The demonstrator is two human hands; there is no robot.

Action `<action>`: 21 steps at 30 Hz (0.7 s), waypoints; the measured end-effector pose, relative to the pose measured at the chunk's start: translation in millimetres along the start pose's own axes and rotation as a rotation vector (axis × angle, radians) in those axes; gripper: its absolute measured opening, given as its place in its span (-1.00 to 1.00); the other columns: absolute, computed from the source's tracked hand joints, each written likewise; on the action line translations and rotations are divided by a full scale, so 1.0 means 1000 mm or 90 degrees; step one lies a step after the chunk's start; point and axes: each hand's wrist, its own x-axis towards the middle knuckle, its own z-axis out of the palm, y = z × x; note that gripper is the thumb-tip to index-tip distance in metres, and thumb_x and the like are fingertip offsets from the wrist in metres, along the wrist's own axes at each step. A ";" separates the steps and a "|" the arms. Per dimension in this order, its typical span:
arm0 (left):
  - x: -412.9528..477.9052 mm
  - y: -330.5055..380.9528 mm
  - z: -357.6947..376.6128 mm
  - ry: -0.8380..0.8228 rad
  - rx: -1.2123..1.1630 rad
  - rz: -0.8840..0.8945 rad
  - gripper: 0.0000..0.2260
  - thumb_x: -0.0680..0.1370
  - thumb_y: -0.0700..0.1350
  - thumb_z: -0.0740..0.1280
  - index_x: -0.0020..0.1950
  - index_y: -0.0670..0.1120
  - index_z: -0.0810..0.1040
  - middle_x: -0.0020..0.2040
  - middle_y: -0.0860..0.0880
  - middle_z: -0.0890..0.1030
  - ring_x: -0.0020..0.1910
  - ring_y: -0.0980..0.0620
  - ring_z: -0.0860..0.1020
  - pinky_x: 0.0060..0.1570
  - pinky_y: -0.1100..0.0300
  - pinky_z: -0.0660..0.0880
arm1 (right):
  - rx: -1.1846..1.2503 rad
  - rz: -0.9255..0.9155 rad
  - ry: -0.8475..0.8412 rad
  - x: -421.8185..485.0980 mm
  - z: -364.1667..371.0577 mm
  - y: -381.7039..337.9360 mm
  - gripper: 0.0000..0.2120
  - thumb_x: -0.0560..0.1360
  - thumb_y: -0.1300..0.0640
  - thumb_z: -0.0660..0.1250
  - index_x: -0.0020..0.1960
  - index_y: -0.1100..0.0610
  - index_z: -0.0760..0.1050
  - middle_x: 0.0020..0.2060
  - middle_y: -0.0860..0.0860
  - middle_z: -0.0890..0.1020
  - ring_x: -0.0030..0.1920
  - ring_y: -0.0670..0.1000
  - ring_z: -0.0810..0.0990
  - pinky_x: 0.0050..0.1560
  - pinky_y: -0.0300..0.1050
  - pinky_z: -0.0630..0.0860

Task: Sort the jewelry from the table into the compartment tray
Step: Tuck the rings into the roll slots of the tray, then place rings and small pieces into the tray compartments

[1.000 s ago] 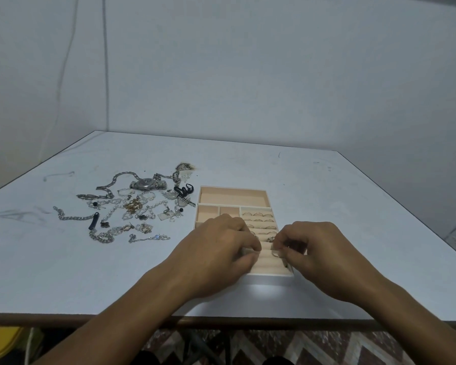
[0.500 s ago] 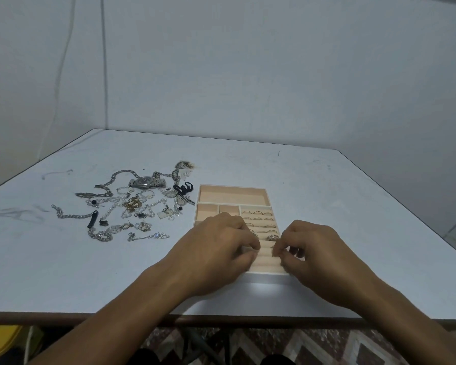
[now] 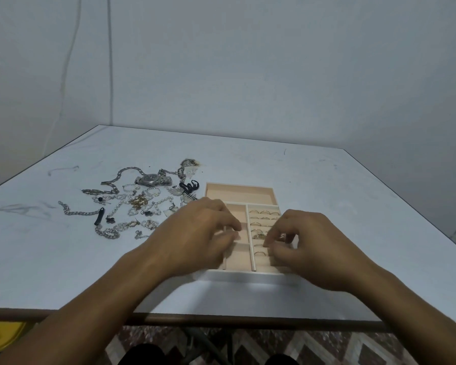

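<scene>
A beige compartment tray [image 3: 239, 194] lies on the white table [image 3: 313, 180] in front of me. Its right column holds several rings [image 3: 264, 213] set in padded rows. My right hand [image 3: 311, 246] is over the lower ring rows, fingers curled down, its fingertips and thumb pinching a small ring [image 3: 282, 236] at a row. My left hand [image 3: 195, 234] hovers over the tray's left side with loosely curled fingers and nothing visibly in them. The loose jewelry pile [image 3: 136, 202] of chains, bracelets and earrings lies to the left of the tray.
A silver watch [image 3: 151, 179] lies at the back of the pile and a black clip [image 3: 189, 186] lies near the tray's far left corner. The table's near edge [image 3: 221, 316] runs below my forearms. A yellow object [image 3: 0, 335] sits under the table at the left.
My left hand has drawn left, away from my right hand, uncovering the tray's small left compartments. My right hand has stayed at the ring rows.
</scene>
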 end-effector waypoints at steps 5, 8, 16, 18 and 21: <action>0.004 -0.047 -0.020 0.055 0.018 -0.071 -0.90 0.52 -0.06 0.39 -0.01 0.04 0.69 -0.07 0.10 0.64 -0.07 0.11 0.55 -0.01 0.17 0.44 | 0.046 -0.035 -0.010 0.040 0.007 -0.030 -0.89 0.48 0.06 0.33 -0.08 -0.06 0.64 -0.13 -0.20 0.57 -0.13 -0.17 0.54 -0.12 -0.23 0.50; 0.013 -0.078 -0.030 0.063 0.045 -0.163 -0.88 0.53 -0.08 0.38 0.01 0.04 0.69 -0.05 0.08 0.65 -0.04 0.07 0.56 -0.03 0.16 0.44 | 0.064 -0.073 -0.010 0.071 0.016 -0.046 -0.83 0.50 0.16 0.30 -0.03 -0.03 0.64 -0.16 -0.21 0.53 -0.14 -0.18 0.51 -0.14 -0.27 0.43; 0.039 -0.122 -0.030 -0.016 0.104 -0.255 -0.86 0.52 -0.07 0.35 0.02 0.04 0.68 -0.01 0.03 0.67 -0.05 0.03 0.58 -0.05 0.16 0.50 | -0.082 -0.108 -0.009 0.153 0.040 -0.069 -0.73 0.49 0.21 0.25 0.05 -0.04 0.63 0.05 -0.07 0.64 0.15 0.06 0.49 0.14 -0.01 0.41; 0.043 -0.129 -0.027 -0.028 0.111 -0.257 -0.88 0.51 -0.03 0.36 -0.01 0.07 0.67 -0.04 0.04 0.67 -0.07 0.03 0.58 -0.04 0.10 0.53 | -0.108 -0.106 -0.033 0.166 0.047 -0.071 -0.75 0.49 0.19 0.25 0.00 -0.08 0.63 0.03 -0.11 0.65 0.15 0.05 0.48 0.05 -0.04 0.34; 0.047 -0.138 -0.024 -0.047 0.119 -0.253 -0.89 0.49 0.03 0.38 -0.03 0.09 0.67 -0.12 0.07 0.64 -0.09 0.02 0.57 -0.10 0.13 0.52 | -0.136 -0.109 -0.082 0.181 0.055 -0.075 -0.75 0.47 0.18 0.28 0.00 -0.12 0.62 -0.01 -0.15 0.65 0.15 0.02 0.41 -0.02 -0.08 0.18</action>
